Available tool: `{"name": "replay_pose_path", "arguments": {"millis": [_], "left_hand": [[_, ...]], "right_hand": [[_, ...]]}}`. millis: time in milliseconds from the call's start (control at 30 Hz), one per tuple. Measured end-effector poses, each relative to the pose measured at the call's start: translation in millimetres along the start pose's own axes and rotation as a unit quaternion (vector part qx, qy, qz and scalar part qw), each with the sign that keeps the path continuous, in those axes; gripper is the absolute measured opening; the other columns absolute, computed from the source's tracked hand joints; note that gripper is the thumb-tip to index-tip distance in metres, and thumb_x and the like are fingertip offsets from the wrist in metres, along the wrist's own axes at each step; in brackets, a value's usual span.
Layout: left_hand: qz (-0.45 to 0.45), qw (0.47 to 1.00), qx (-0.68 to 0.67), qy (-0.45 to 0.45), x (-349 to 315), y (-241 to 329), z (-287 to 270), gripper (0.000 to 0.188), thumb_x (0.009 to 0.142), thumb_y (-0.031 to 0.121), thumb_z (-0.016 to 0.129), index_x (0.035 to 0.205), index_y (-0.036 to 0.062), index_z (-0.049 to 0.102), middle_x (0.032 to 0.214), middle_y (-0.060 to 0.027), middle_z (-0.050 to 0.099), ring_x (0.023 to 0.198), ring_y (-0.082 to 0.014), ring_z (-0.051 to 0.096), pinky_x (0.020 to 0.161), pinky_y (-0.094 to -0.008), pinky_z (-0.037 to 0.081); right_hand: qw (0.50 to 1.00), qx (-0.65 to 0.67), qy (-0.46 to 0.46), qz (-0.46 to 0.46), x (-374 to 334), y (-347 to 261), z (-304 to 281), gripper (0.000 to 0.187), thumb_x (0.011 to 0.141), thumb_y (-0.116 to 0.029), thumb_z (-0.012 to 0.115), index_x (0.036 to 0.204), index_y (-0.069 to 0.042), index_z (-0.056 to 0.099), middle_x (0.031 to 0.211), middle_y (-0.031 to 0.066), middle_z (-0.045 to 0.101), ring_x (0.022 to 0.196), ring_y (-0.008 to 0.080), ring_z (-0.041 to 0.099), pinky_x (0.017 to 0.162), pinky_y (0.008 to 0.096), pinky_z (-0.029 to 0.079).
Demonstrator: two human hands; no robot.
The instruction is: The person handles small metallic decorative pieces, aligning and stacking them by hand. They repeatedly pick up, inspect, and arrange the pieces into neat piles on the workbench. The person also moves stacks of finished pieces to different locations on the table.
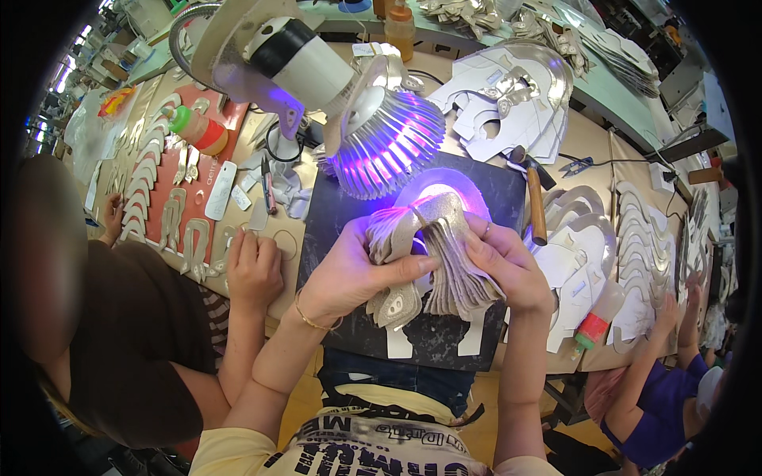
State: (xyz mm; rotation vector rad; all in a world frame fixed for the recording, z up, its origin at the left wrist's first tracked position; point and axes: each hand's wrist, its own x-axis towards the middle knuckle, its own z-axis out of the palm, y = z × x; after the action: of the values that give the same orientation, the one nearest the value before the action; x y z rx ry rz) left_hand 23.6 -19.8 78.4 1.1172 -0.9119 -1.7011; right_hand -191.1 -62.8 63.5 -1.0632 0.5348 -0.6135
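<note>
Two hands meet over the dark mat (pixel 333 214) at the middle of the bench, and between them sits a thick stack of grey cut-out pieces (pixel 444 262), fanned like pages. The left hand (pixel 349 270) has its fingers curled round the near-left side of the stack, thumb lying across the front, closed firmly on it; a thin gold bracelet (pixel 313 317) circles that wrist. The right hand (pixel 508 266) grips the stack from the other side — fingers together and bent over the top edge, pressing the pieces down. Just beyond the stack, on the far part of the mat, a round patch glows violet-white under a finned lamp (pixel 389 135) that hangs tilted above it. Right of the mat lies a hammer (pixel 536 198) with a wooden handle, and past it white curved pieces (pixel 579 262) are spread out, with a small glue bottle (pixel 591 321) lying near them. Left of the mat another person's hand (pixel 254 270) rests on the bench beside a red board (pixel 206 170) lined with pale cut shapes — at the far right a second co-worker's arm (pixel 659 349) reaches in
</note>
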Motion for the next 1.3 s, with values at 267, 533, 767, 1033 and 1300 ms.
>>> {"name": "replay_pose_path", "arguments": {"millis": [267,533,767,1033,1300], "left_hand": [[-0.019,0.999,-0.022,-0.013,0,-4,-1,0.045,0.076,0.0,0.076,0.117,-0.001,0.058,0.098,-0.0025,0.061,0.08,-0.0069,0.058,0.069,-0.0223,0.05],[-0.019,0.999,-0.026,-0.032,0,-1,7,0.038,0.079,0.006,0.077,0.113,0.0016,0.06,0.091,0.0047,0.059,0.079,-0.0032,0.053,0.07,-0.0209,0.046],[-0.051,0.995,-0.086,-0.023,-2,1,25,0.042,0.079,0.005,0.075,0.118,0.0024,0.058,0.093,0.0046,0.058,0.082,-0.0038,0.051,0.074,-0.0206,0.045],[-0.079,0.995,-0.05,-0.04,3,-2,25,0.061,0.075,-0.001,0.074,0.131,0.0005,0.049,0.115,-0.005,0.058,0.102,-0.0143,0.058,0.081,-0.0281,0.05],[-0.062,0.996,-0.037,-0.056,3,0,41,0.037,0.079,0.005,0.076,0.113,0.0026,0.06,0.085,0.0042,0.058,0.072,-0.0037,0.053,0.063,-0.0211,0.045]], "right_hand": [[0.999,0.002,-0.029,-0.016,-3,-1,-6,0.045,0.101,-0.02,0.051,0.138,0.004,0.044,0.121,0.0038,0.06,0.106,0.0062,0.052,0.092,0.0224,0.043],[0.996,0.068,-0.05,-0.006,-5,10,-17,0.046,0.1,-0.021,0.052,0.138,0.005,0.044,0.12,0.006,0.061,0.105,0.0082,0.056,0.09,0.0232,0.045],[0.984,0.172,-0.046,-0.017,-8,30,-24,0.05,0.098,-0.023,0.055,0.138,0.006,0.044,0.121,0.0095,0.062,0.106,0.0125,0.059,0.091,0.0258,0.047],[0.98,0.191,-0.034,-0.037,-13,35,-29,0.052,0.098,-0.024,0.054,0.139,0.006,0.041,0.123,0.0101,0.061,0.107,0.0135,0.06,0.092,0.0266,0.047],[0.983,0.169,-0.052,-0.048,-28,24,-33,0.054,0.098,-0.025,0.053,0.14,0.006,0.04,0.125,0.0089,0.059,0.109,0.0118,0.058,0.093,0.0257,0.046]]}}
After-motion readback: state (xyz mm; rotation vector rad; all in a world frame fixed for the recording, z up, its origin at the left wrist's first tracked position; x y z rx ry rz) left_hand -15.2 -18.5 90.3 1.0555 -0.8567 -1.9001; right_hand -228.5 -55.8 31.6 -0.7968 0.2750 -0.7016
